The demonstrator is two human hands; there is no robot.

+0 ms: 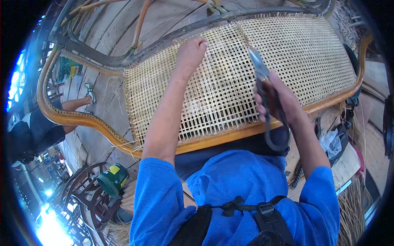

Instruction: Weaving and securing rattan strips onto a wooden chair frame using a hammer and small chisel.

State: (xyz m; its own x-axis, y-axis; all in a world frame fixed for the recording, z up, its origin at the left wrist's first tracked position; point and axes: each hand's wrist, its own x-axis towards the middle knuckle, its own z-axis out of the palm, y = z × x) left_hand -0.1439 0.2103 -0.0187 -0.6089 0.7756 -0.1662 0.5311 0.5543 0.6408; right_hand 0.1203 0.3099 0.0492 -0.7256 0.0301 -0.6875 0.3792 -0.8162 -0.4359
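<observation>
Right of centre, the right hand grips black-handled metal scissors. At upper centre, the left hand is curled closed over a pale woven cane panel spanning the middle and upper right, edged below by a curved honey-brown wooden rail.

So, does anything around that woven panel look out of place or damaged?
Yes: a few loose strands poke out across the wooden rail at the woven panel's near left corner, ragged against the smooth wood. Pale fibre scraps also litter the floor.
</observation>
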